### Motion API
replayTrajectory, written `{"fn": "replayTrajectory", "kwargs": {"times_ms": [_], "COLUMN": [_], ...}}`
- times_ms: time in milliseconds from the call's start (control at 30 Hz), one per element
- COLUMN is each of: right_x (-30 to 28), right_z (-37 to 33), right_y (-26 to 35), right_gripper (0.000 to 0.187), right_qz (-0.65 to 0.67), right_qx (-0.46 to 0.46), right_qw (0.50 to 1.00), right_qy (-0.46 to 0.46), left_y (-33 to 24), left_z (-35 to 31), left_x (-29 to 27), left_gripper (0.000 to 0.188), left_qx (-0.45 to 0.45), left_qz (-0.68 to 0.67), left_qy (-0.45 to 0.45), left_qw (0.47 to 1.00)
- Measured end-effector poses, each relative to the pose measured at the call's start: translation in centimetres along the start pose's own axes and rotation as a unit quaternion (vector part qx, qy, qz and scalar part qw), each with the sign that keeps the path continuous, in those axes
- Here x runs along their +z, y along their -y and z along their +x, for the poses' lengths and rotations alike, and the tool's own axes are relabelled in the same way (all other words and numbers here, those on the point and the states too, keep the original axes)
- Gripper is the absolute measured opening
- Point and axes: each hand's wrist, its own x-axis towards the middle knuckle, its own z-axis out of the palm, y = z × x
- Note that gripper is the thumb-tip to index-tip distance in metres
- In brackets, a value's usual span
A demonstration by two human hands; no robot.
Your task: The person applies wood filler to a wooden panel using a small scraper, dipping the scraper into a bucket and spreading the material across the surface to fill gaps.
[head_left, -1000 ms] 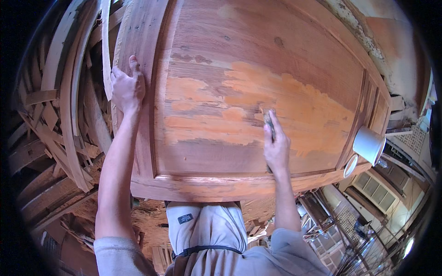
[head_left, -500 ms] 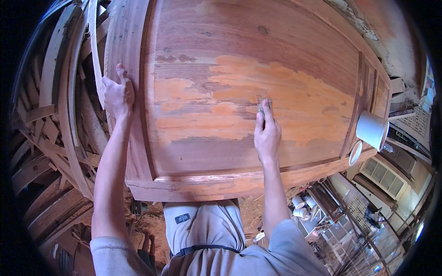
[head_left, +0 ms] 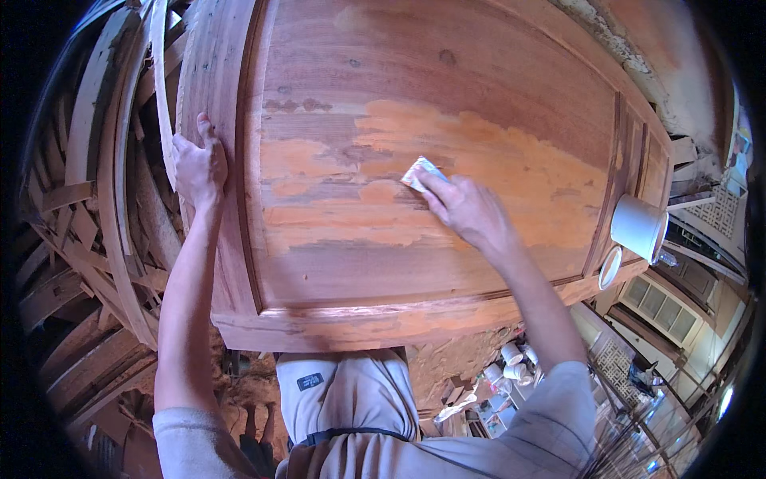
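A large reddish-brown wooden door [head_left: 359, 275] lies in front of me, its recessed panel streaked with orange filler [head_left: 511, 176]. My right hand [head_left: 472, 209] is over the middle of the panel. Pinched between its thumb and fingers is a small flat putty spreader [head_left: 423, 172], whitish and smeared, tilted against the filler's patchy area. At the door's left edge is my left hand [head_left: 199, 166], thumb pointing away from me and fingers curled over the rim. Its fingertips are partly hidden.
On the door's right end stands a white tub [head_left: 638, 226], with a round white lid [head_left: 610, 267] beside it. Stacked boards and offcuts [head_left: 104, 176] crowd the left side. White containers [head_left: 513, 363] and clutter sit on the floor at lower right.
My right hand has swung round, its forearm now slanting in from the right, and the spreader has moved left with its flat face turned into view. My left hand keeps its place on the edge.
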Motion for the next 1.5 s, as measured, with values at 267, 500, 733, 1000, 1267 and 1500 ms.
{"fn": "replayTrajectory", "kwargs": {"times_ms": [267, 500, 733, 1000, 1267, 1500], "right_x": [-2.4, 3.5, 7.8, 8.9, 6.8, 5.7], "right_z": [-4.5, -9.2, -7.2, -3.1, 6.2, 11.0], "right_y": [-10.1, -0.2, 11.4, 14.2, 19.0, 19.7], "right_gripper": [0.039, 0.052, 0.068, 0.059, 0.060, 0.061], "right_qz": [0.008, 0.542, 0.752, 0.538, 0.273, 0.236], "right_qx": [0.056, 0.210, 0.135, 0.103, 0.139, 0.165], "right_qw": [0.995, 0.810, 0.642, 0.815, 0.893, 0.900], "right_qy": [0.079, -0.080, -0.062, -0.190, -0.329, -0.327], "left_y": [1.0, 1.0, 0.1, -0.7, -0.4, 0.1], "left_z": [0.0, 0.2, 0.1, -0.1, -0.1, 0.1], "left_x": [-0.5, 0.6, 0.0, -0.7, -0.1, -0.4], "left_gripper": [0.086, 0.087, 0.081, 0.083, 0.082, 0.082], "left_qx": [-0.025, 0.007, -0.011, -0.025, 0.004, 0.008], "left_qz": [0.003, -0.010, -0.017, -0.024, -0.021, -0.022], "left_qy": [0.022, -0.026, 0.011, 0.035, -0.011, -0.019], "left_qw": [0.999, 1.000, 1.000, 0.999, 1.000, 1.000]}}
